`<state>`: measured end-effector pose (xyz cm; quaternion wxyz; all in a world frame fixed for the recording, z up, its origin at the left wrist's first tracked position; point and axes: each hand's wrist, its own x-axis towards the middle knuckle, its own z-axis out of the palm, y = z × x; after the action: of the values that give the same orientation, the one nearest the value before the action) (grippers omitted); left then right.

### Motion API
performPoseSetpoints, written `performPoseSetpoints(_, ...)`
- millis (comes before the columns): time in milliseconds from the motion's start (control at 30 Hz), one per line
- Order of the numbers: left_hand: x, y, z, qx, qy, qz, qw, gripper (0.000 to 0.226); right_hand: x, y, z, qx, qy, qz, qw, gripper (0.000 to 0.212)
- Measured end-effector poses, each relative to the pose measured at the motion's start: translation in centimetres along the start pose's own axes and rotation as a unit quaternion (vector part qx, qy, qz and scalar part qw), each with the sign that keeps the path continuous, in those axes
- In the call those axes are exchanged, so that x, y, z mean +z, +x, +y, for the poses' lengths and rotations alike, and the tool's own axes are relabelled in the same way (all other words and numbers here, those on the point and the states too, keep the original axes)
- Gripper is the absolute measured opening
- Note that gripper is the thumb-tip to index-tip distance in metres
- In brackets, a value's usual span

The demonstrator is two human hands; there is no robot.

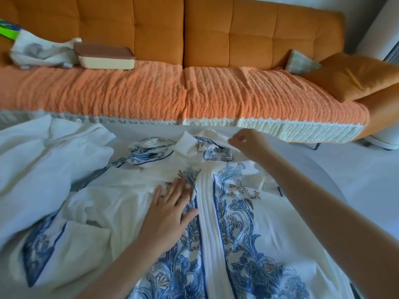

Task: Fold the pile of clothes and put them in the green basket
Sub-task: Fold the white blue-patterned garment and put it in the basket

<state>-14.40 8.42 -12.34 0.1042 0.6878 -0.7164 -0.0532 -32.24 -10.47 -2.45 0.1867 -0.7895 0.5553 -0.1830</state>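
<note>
A white shirt with a blue floral print (237, 223) lies spread front-up on the table before me, its collar at the far end. My left hand (170, 210) rests flat on the shirt's left chest, fingers straight, beside the button placket. My right hand (248, 143) pinches the fabric at the collar's right side. A plain white garment (43, 160) lies bunched at the left. A corner of the green basket (8, 31) shows at the far left on the sofa, with a crumpled printed cloth (41, 53) next to it.
An orange sofa (216, 35) with a knitted orange throw (194, 93) runs across the back. On it sit a cream box with a brown lid (103, 57), a checked cushion (302, 63) and an orange pillow (354, 76). Pale floor lies at the right.
</note>
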Motion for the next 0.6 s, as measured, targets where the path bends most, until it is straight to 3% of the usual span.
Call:
performPoseSetpoints(100,0.5,-0.1,-0.2,-0.017,-0.010,0.012,1.000,0.061,2.8,2.1,-2.7,0.010,-0.022,-0.090,0.996,0.051)
performPoseSetpoints(233,0.0,-0.2,0.3,-0.023,-0.022,0.016,0.999,0.057,5.7,4.8,-4.8,0.016,-0.089,-0.094,0.991,0.070)
performPoseSetpoints(300,-0.2,-0.3,0.3,-0.031,-0.027,0.015,0.999,0.057,6.5,6.3,-5.8,0.005,-0.154,-0.084,0.984,0.072)
performPoseSetpoints(400,-0.1,-0.2,0.3,-0.036,-0.036,0.019,0.999,0.064,7.9,7.3,-6.6,-0.014,-0.203,-0.145,0.968,0.069)
performPoseSetpoints(500,0.1,-0.1,0.2,-0.034,-0.034,0.018,0.999,0.073,8.6,7.4,-6.2,-0.020,-0.175,-0.190,0.966,0.052)
performPoseSetpoints(600,0.2,0.0,0.1,-0.034,-0.031,0.023,0.999,0.071,7.9,7.6,-6.7,-0.057,-0.162,-0.243,0.955,0.058)
